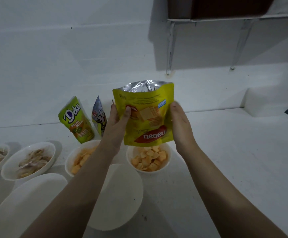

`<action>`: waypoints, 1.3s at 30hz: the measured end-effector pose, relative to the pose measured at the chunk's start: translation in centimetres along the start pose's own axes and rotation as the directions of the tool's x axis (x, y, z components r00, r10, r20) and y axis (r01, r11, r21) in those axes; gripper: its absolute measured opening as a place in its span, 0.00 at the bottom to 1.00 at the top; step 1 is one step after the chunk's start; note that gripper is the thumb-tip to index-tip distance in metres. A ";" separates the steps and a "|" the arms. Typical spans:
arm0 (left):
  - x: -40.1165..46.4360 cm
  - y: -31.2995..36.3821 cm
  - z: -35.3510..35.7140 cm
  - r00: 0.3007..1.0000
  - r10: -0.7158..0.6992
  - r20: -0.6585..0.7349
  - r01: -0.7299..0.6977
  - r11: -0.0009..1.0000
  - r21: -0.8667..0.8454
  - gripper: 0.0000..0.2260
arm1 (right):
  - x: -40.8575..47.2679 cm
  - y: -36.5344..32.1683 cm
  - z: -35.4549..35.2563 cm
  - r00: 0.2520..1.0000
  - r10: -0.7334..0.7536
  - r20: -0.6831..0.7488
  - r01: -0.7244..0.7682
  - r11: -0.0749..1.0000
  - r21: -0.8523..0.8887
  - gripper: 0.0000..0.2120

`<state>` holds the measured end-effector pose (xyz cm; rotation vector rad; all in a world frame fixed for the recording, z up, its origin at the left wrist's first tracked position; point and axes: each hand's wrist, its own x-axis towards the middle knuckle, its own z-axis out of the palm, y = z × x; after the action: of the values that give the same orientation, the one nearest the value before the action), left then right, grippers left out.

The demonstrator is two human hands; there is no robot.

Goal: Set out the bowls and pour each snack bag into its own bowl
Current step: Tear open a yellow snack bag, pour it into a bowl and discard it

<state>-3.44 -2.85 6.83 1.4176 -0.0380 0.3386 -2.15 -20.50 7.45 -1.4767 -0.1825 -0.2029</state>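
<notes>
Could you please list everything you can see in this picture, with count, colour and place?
Nabati snack bag: one, yellow, held upside down above the rightmost filled bowl.
Deka Mini Bites bag: one, green, standing at the wall, left of centre.
Third snack bag: one, silver-blue, right of the Deka bag, partly hidden.
Bowls of orange wafer bites: two, white, middle row below the held bag.
Bowls of brown snacks: two, white, at the left.
Empty bowls: two, white, nearest the camera.
Counter: one, white.
Wall shelf: one, white brackets, upper right.
Left hand: grips the Nabati bag's left edge.
Right hand: fingers against its right edge.
</notes>
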 end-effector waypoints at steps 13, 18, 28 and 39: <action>-0.5 0.4 -0.3 0.996 0.074 -0.057 -0.073 0.997 0.021 0.09 | 0.6 -1.4 -0.2 0.987 0.024 0.160 -0.032 0.998 0.050 0.13; -0.6 0.5 -0.4 0.992 0.105 0.063 -0.110 0.991 0.081 0.18 | 1.4 -2.4 -0.2 0.992 -0.092 0.082 0.086 0.994 0.066 0.16; 0.7 2.8 -0.6 0.996 0.032 0.083 -0.036 0.998 0.051 0.36 | 0.8 -2.0 -0.2 0.983 -0.067 0.173 0.032 0.980 0.197 0.09; 1.1 2.3 -0.7 0.984 0.047 -0.172 -0.055 0.998 -0.042 0.14 | 0.6 -1.5 0.1 0.984 -0.001 0.180 -0.015 0.996 0.082 0.04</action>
<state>-3.10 -1.74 9.15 1.3384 0.0581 0.4981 -1.98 -20.50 9.05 -1.4119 -0.3283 -0.0546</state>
